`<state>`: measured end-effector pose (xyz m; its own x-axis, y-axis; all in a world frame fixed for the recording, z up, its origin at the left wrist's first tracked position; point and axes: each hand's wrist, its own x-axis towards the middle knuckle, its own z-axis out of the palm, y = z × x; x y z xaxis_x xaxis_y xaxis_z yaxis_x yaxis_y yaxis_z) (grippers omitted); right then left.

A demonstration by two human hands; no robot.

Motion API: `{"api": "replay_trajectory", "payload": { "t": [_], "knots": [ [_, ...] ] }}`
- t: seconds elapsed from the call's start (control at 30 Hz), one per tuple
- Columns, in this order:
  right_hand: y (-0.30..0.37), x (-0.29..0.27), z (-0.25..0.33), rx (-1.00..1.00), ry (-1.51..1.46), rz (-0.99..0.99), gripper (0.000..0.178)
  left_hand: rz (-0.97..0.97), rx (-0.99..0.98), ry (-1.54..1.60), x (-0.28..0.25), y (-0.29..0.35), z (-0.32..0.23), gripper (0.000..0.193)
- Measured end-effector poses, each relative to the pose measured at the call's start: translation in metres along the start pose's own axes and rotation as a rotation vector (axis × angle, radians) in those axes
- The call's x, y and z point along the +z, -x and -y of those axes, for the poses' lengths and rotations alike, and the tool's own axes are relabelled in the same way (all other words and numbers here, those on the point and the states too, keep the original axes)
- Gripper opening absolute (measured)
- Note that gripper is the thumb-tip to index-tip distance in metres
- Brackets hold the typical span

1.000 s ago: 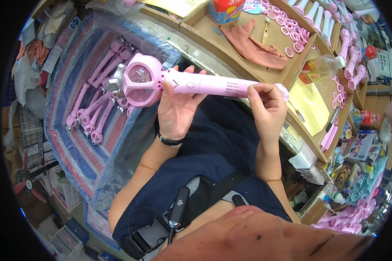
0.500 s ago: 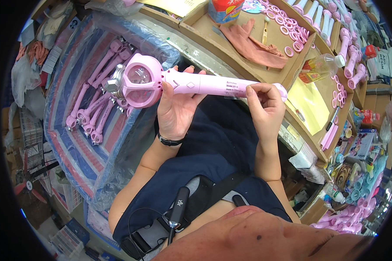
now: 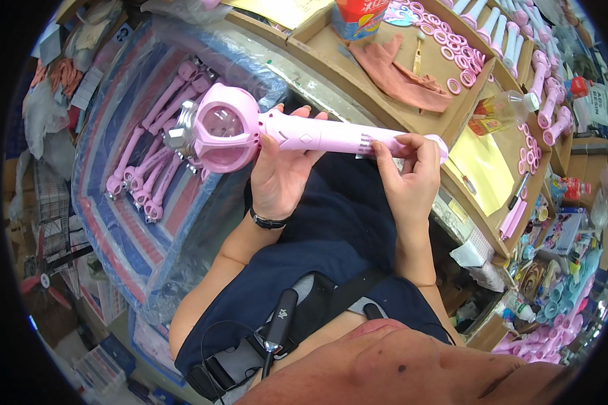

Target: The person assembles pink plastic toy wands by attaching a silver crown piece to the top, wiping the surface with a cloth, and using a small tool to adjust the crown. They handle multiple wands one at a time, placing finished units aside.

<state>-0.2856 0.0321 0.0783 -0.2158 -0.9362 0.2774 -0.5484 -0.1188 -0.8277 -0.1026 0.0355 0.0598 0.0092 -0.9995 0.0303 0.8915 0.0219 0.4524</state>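
A pink toy wand lies nearly level across both hands, its round, windowed head to the left and a silver crown-like tip beyond that. From below, my left hand supports the neck, thumb in front and fingertips showing behind. My right hand grips the handle near its right end. Its thumb and fingers press on a small printed label, covering part of it. A pale edge of the label stands out just below the handle.
At left, a plastic-lined striped bag contains several similar wands. Cardboard trays at right hold pink rings, an orange cloth, a brush, a bottle and yellow paper. More pink parts lie beyond.
My right thumb has shifted left along the handle and now covers part of the label's print. The left hand keeps its hold. The whole view has shifted slightly.
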Motion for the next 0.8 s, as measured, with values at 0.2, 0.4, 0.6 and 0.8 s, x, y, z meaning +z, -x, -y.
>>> {"api": "replay_trajectory", "payload": {
  "t": [0.2, 0.4, 0.6, 0.8],
  "knots": [
    [-0.011, -0.032, -0.014, -0.135, 0.169, -0.035, 0.050, 0.176, 0.008, -0.092, -0.003, -0.004, -0.015, 0.061],
    [-0.002, -0.046, -0.019, -0.082, 0.013, 0.807, 0.050, 0.353, -0.035, -0.201, 0.005, -0.033, -0.027, 0.055],
    [0.045, 0.018, -0.021, -0.099, -0.073, 0.391, 0.046, 0.132, 0.101, -0.547, 0.019, -0.041, 0.007, 0.058],
    [0.054, 0.030, -0.019, 0.012, -0.116, 0.320, 0.049, 0.098, 0.249, -0.889, -0.007, -0.021, 0.054, 0.069]
  ]
}}
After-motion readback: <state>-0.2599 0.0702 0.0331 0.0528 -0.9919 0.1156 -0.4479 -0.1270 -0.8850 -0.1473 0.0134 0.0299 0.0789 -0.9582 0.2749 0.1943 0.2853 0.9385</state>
